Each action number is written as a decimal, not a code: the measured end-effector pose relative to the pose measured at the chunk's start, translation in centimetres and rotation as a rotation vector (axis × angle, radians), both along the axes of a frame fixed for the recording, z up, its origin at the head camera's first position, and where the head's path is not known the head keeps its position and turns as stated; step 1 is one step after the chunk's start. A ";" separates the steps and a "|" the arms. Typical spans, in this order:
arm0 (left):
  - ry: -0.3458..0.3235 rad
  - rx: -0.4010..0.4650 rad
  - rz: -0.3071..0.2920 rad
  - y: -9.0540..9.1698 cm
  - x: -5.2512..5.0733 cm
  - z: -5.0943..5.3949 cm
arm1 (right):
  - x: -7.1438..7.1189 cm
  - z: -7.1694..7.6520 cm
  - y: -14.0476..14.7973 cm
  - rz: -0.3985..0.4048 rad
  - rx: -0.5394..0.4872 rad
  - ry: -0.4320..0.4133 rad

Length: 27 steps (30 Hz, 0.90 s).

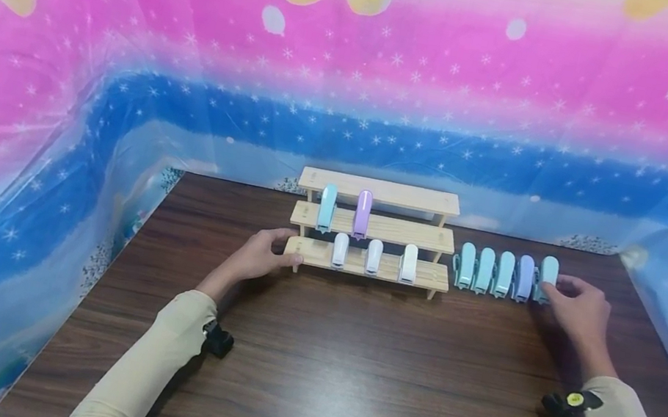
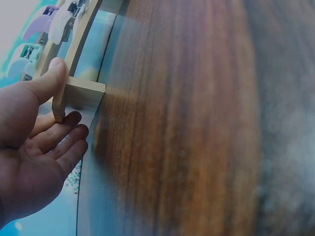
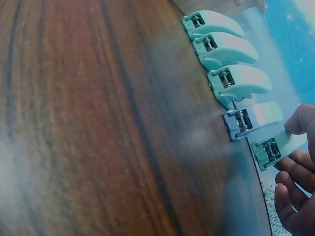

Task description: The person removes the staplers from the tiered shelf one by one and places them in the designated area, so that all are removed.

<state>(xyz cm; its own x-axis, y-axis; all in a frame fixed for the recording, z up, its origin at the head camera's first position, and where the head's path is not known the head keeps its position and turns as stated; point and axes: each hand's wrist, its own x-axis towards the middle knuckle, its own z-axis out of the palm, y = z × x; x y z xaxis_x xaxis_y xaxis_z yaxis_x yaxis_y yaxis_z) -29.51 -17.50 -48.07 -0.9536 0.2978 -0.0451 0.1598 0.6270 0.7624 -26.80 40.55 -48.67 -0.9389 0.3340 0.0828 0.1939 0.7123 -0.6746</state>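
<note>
Plain cream sleeves [image 1: 134, 371] show lower left and lower right, small black devices [image 1: 219, 340] by the cuffs [image 1: 198, 304], the right bearing a round yellow marking [image 1: 574, 400].

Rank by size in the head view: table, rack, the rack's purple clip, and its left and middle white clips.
1. Table
2. Rack
3. Purple clip
4. Left white clip and middle white clip: they look alike, so unranked.

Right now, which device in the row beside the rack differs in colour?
The lavender-blue one, fourth from the rack; the other four are mint green.
</note>
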 end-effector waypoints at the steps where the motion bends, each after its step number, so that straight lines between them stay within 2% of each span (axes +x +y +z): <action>1: 0.000 0.001 -0.001 0.0 0.0 0.0 | 0.0 -0.1 -0.1 0.000 0.003 -0.004; 15: -0.002 0.016 -0.002 0.0 0.0 -0.1 | -0.4 -1.4 0.1 0.007 0.006 -0.004; 27: 0.003 0.017 0.002 -0.1 -0.1 -0.1 | -0.5 -1.2 0.2 0.001 -0.014 -0.028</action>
<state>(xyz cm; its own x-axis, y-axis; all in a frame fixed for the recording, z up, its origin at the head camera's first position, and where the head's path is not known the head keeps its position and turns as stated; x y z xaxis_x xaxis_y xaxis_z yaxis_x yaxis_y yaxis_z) -29.57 -17.60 -48.16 -0.9542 0.2968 -0.0373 0.1608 0.6142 0.7726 -27.34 40.77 -49.83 -0.9411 0.3341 0.0519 0.2122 0.7032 -0.6786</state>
